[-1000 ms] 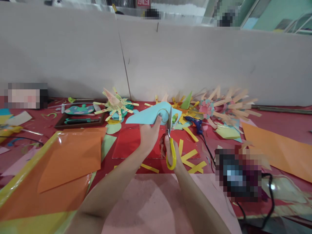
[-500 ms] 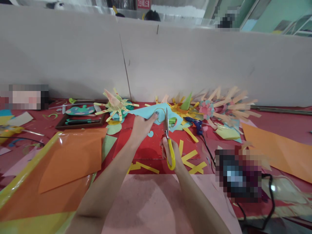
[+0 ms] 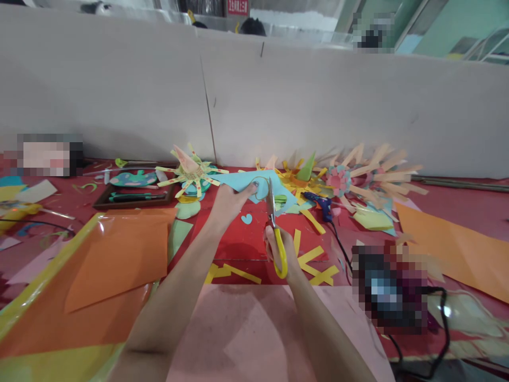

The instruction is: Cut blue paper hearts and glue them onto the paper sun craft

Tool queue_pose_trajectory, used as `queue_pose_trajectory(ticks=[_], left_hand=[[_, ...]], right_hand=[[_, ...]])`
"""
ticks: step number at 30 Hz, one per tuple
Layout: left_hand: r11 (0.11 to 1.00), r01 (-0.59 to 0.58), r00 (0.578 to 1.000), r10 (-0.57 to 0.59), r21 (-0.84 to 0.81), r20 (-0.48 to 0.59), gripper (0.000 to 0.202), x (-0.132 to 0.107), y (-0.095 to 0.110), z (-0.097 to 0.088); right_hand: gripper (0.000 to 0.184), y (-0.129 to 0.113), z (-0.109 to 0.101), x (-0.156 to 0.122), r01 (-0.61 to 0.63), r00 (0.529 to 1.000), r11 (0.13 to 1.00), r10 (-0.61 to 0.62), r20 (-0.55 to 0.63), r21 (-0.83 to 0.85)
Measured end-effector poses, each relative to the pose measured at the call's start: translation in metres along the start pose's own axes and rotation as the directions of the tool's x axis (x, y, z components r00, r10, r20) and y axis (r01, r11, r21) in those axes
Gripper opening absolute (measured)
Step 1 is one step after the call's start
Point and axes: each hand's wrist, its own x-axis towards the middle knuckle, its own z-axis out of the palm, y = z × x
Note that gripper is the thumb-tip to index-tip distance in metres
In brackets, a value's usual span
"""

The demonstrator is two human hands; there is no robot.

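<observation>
Left hand (image 3: 234, 202) pinches the blue paper (image 3: 243, 180) at mid-frame; right hand (image 3: 283, 243), apart from it, is wrapped round the yellow-handled scissors (image 3: 271, 215), blades at the sheet. Careful: if that lightly held paper flexes, a cut could stray across the curved outline (image 3: 262, 178)!

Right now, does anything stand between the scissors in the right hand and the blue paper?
Nothing visible does: the scissors in the right hand overlap the blue paper in view, and the left hand holds it to their left.
</observation>
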Motion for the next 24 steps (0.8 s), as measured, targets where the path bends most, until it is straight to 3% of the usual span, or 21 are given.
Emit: queue_pose_trajectory(ticks=[11,24], left_hand=[[1.0,0.02,0.998,-0.019,0.016,-0.065,0.034,0.0008,-0.0065,0.0003],[0.995,0.008,0.996,-0.016,-0.095,-0.086,0.032,0.004,-0.0094,-0.0003]], right_hand=[[0.049,0.0009,-0.0034,0.0022,0.045,0.998,0.989,-0.05,-0.03,-0.138],[0.048,-0.0041,-0.0027,0.0012,0.065,0.997,0.971,-0.07,-0.018,-0.23]])
